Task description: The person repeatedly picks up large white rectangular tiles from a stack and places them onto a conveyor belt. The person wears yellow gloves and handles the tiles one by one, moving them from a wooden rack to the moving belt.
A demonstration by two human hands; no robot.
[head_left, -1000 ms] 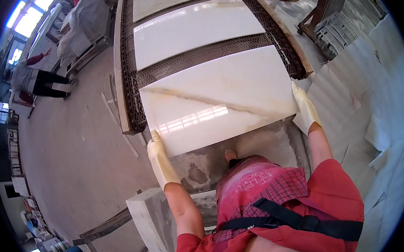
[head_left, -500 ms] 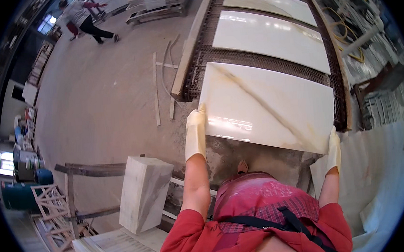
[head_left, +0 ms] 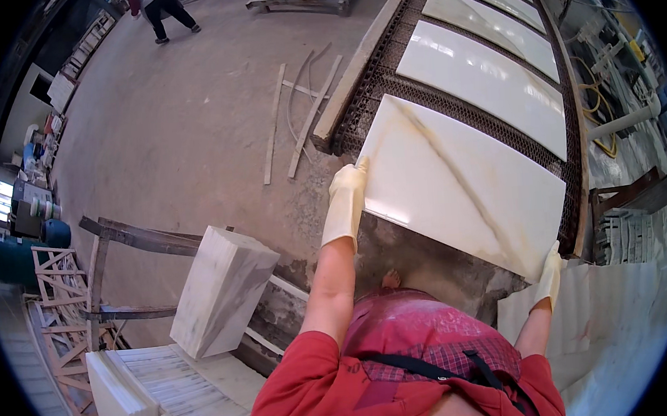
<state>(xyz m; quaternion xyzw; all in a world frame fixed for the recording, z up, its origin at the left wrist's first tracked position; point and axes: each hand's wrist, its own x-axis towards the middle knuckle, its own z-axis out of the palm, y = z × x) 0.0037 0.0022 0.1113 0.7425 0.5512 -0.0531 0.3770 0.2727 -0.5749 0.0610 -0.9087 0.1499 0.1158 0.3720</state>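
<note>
A glossy white stone slab (head_left: 464, 191) with a brown-grey diagonal vein lies at the near end of a mesh conveyor (head_left: 364, 97), its near edge jutting past the belt. My left hand (head_left: 346, 195), in a pale rubber glove, is closed on the slab's left edge, thumb on top. At the slab's near right corner my right hand (head_left: 551, 276), gloved alike, grips the edge; its fingers are partly hidden under the stone. Farther up the belt, a second white slab (head_left: 487, 81) lies apart from mine, with several more beyond.
Left of me, stacked white stone pieces (head_left: 223, 289) stand beside a metal rail (head_left: 142, 237). Loose strips (head_left: 315, 116) lie on the floor. A person (head_left: 169, 11) is at the far left. Corrugated pale sheeting (head_left: 589, 321) hangs at right, below a brown metal bracket (head_left: 642, 194).
The view has turned, so the conveyor and slab appear farther right. Both hands keep their hold on the slab. The far person has shifted toward the picture's top edge.
</note>
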